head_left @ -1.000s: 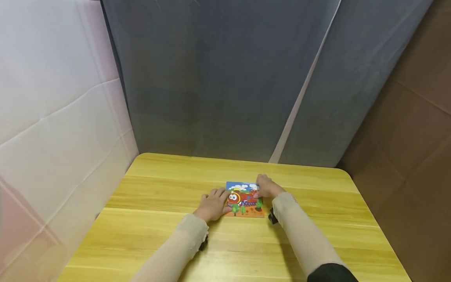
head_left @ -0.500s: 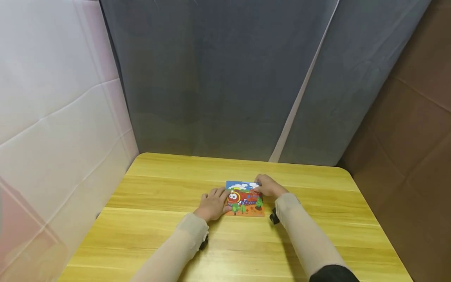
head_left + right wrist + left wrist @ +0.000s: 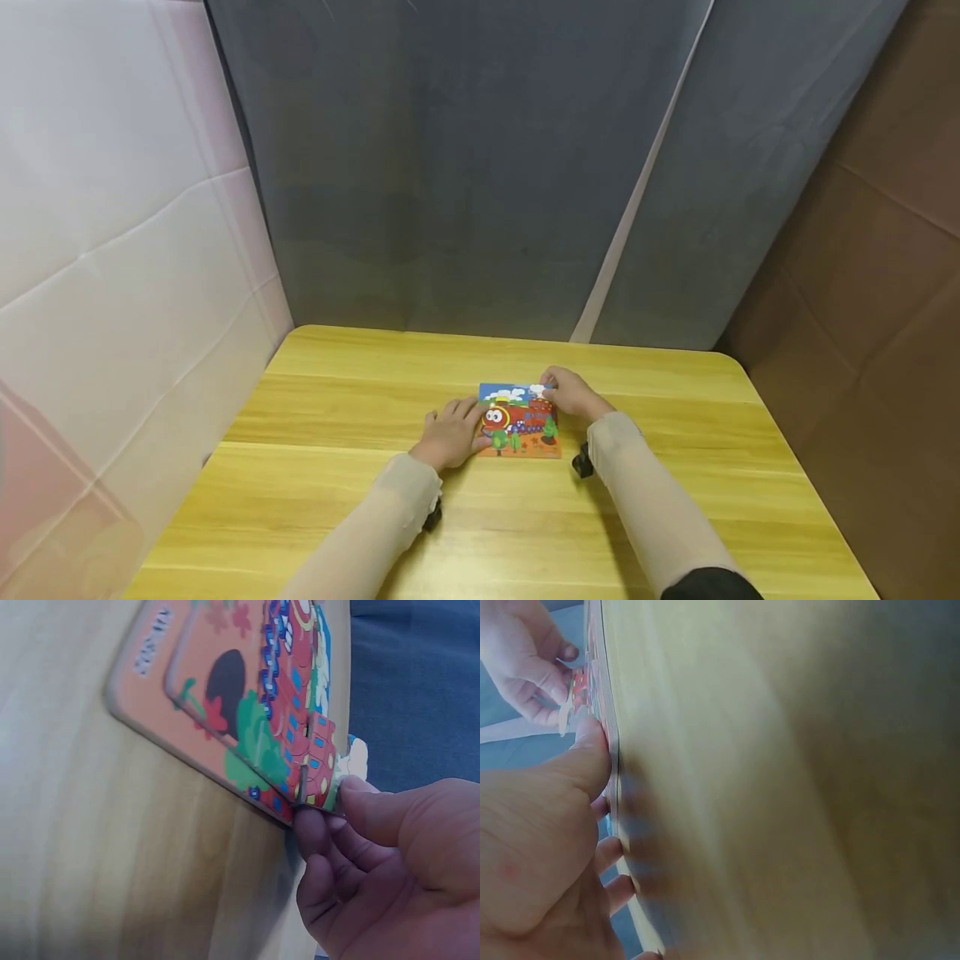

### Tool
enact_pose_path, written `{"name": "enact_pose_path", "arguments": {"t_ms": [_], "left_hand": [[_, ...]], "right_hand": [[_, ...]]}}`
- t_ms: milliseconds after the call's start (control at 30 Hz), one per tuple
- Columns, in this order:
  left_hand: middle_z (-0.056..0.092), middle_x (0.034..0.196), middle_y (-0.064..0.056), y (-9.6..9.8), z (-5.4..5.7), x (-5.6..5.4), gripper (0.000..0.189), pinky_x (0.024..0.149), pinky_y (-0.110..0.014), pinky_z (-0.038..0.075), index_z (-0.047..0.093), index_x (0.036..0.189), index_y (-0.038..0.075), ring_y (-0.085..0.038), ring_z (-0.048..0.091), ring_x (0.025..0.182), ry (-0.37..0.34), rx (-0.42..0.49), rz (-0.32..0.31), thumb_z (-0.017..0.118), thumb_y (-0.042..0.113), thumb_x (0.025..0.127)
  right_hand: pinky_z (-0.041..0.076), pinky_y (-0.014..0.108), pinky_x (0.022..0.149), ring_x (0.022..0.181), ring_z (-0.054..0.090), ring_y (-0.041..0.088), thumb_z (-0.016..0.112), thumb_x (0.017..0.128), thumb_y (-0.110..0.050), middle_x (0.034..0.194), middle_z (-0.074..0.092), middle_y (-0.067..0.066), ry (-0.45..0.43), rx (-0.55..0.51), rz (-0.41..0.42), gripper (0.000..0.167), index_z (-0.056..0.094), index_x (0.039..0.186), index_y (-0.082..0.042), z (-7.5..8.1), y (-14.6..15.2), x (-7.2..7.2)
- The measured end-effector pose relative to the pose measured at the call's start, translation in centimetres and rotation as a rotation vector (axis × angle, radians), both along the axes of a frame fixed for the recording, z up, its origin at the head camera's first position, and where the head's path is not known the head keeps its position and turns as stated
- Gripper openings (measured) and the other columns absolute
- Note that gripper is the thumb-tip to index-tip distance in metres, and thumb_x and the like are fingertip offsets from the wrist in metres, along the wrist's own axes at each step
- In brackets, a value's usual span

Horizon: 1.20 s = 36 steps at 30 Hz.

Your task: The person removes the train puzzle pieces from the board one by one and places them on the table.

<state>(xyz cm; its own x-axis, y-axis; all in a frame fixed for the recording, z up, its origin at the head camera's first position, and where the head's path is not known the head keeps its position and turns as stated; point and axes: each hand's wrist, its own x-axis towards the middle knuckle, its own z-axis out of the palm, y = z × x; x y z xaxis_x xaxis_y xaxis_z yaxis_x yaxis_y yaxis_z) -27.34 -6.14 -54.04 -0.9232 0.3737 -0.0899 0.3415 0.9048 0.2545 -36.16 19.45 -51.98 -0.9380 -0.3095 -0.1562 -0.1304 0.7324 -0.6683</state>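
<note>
In the head view, the train puzzle (image 3: 517, 425) lies on the table (image 3: 285, 467), at lower centre, and my left hand (image 3: 450, 437), its fingers spread, rests against its left edge. The right wrist view shows more clearly that my right hand (image 3: 573, 394) pinches a red train piece (image 3: 322, 746), tilted, right of centre. There also an orange base (image 3: 139, 690) appears beneath the upper picture layer; whether this layer sits inside a rim, I cannot tell.

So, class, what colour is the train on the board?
The train is mainly red, with a yellow-edged face, best seen in the head view.
</note>
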Motion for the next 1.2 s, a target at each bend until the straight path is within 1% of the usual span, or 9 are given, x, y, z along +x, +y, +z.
{"name": "enact_pose_path", "arguments": {"t_ms": [267, 567, 700, 967, 1200], "left_hand": [[0.031, 0.163, -0.009, 0.0, 0.3, 0.0, 0.067, 0.109, -0.069, 0.031, 0.035, 0.158, 0.02, -0.034, 0.029, 0.148, -0.006, 0.003, -0.009, 0.05, 0.054, 0.103], [0.029, 0.163, -0.01, -0.1, -0.1, -0.4, 0.066, 0.11, -0.07, 0.028, 0.034, 0.158, 0.018, -0.035, 0.027, 0.149, -0.006, 0.007, -0.007, 0.05, 0.052, 0.103], [0.029, 0.164, -0.01, -0.1, -0.2, -0.5, 0.066, 0.111, -0.07, 0.028, 0.034, 0.158, 0.019, -0.035, 0.027, 0.149, -0.003, 0.006, -0.004, 0.049, 0.052, 0.104], [0.029, 0.164, -0.007, -0.1, -0.1, -0.6, 0.066, 0.111, -0.07, 0.028, 0.033, 0.158, 0.021, -0.033, 0.026, 0.15, -0.019, 0.006, 0.004, 0.048, 0.054, 0.103], [0.029, 0.164, -0.008, 0.1, 0.2, -0.5, 0.065, 0.11, -0.07, 0.029, 0.034, 0.158, 0.019, -0.033, 0.027, 0.15, -0.014, -0.008, 0.013, 0.049, 0.052, 0.103]], "right_hand": [[0.053, 0.042, 0.084, 0.104, 0.061, 0.028, 0.059, 0.103, -0.008, 0.114, 0.063, 0.014, -0.013, -0.058, -0.052, 0.008, 0.062, 0.111, -0.009, -0.2, 0.2, 0.2], [0.049, 0.036, 0.078, 0.09, 0.058, 0.025, 0.059, 0.103, -0.006, 0.105, 0.061, 0.012, -0.045, -0.106, -0.076, 0.004, 0.058, 0.106, -0.008, 0.2, 0.4, 0.3], [0.049, 0.036, 0.076, 0.089, 0.059, 0.024, 0.059, 0.103, -0.007, 0.105, 0.06, 0.012, -0.041, -0.103, -0.066, 0.004, 0.056, 0.106, -0.006, 0.4, 0.5, 0.5], [0.048, 0.036, 0.072, 0.09, 0.057, 0.023, 0.058, 0.104, -0.008, 0.106, 0.059, 0.01, 0.014, -0.12, 0.005, 0.004, 0.056, 0.105, -0.004, 0.2, 0.9, 0.6], [0.048, 0.037, 0.076, 0.093, 0.056, 0.023, 0.057, 0.105, -0.011, 0.105, 0.06, 0.008, 0.015, -0.092, 0.031, 0.006, 0.057, 0.1, -0.008, 0.4, 1.1, 0.6]]}}
